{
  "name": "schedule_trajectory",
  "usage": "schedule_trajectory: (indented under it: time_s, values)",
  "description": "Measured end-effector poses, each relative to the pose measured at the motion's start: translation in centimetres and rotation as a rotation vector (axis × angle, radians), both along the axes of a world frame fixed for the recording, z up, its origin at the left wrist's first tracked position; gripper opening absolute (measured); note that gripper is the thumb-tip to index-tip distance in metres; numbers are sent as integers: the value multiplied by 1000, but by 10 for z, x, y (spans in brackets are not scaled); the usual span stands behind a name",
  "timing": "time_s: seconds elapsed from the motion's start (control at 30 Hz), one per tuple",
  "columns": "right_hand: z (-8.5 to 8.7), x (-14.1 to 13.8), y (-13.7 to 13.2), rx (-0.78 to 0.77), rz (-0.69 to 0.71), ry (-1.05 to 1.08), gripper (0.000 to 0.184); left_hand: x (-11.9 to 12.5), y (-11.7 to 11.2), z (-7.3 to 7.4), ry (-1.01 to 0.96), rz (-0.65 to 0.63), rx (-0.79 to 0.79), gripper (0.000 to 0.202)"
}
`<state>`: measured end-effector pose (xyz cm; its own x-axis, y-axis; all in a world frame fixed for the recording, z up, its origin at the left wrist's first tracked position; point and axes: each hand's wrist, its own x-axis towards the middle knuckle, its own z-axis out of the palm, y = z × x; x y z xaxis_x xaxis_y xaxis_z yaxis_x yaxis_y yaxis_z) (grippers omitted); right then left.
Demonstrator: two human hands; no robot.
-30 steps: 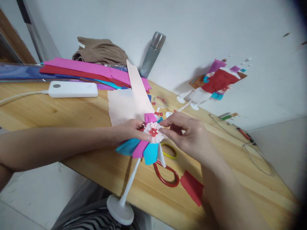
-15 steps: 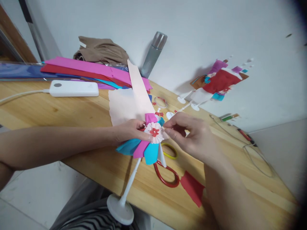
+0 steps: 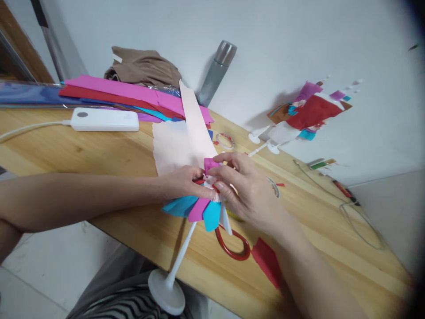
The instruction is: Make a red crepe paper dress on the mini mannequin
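A crepe paper ornament with teal and magenta strips (image 3: 212,216) is tilted on a white stick with a round base (image 3: 167,292), which hangs past the table's front edge. My left hand (image 3: 181,182) is closed on it from the left, its thumb across the pale pleated rosette (image 3: 215,195). Over the rosette, my right hand (image 3: 247,188) is closed with bent fingertips on the ornament, by the magenta paper piece (image 3: 210,165) at its top. The right fingers cover most of the rosette and its red flower. Below lie red-handled scissors (image 3: 245,252), their blades hidden.
A pale paper sheet (image 3: 169,148) and folded paper strips (image 3: 126,95) lie behind. A white power bank (image 3: 104,120), a grey flask (image 3: 215,75) and brown cloth (image 3: 146,66) are at the back. Another paper ornament (image 3: 308,110) stands right; red paper (image 3: 267,263) lies near my right forearm.
My right hand has moved left from the rosette's right edge onto the rosette and magenta piece, covering the red flower. My left hand keeps its hold. The view has shifted slightly.
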<state>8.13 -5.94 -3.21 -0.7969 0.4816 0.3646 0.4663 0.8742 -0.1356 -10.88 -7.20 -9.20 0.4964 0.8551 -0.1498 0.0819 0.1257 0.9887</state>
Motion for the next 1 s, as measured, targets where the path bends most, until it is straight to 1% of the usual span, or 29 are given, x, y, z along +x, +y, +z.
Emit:
schedule_trajectory:
  time_s: [0.07, 0.17, 0.27, 0.43, 0.6, 0.77, 0.87, 1.0]
  values:
    - [1, 0, 1, 2, 4, 29, 22, 0, 0, 1, 12, 12, 1, 32]
    - [4, -1, 2, 8, -31, 86, 19, 0, -2, 4, 63, 41, 47, 32]
    - [6, -3, 1, 14, -38, 76, 20, 1, -4, 6, 139, 62, 67, 36]
    - [5, -4, 1, -30, 3, 76, 21, 1, -4, 5, 106, 50, 64, 42]
    - [4, -4, 2, -15, -49, 129, 13, 1, -6, 6, 105, 57, 70, 37]
    - [2, -9, 0, -50, -31, 137, 17, 2, -7, 5, 147, 50, 95, 40]
    - [2, -13, -4, -98, -12, 150, 19, 3, -7, 6, 197, 62, 120, 36]
    - [3, -16, -9, -156, 9, 134, 23, 4, -8, 7, 155, 47, 151, 25]
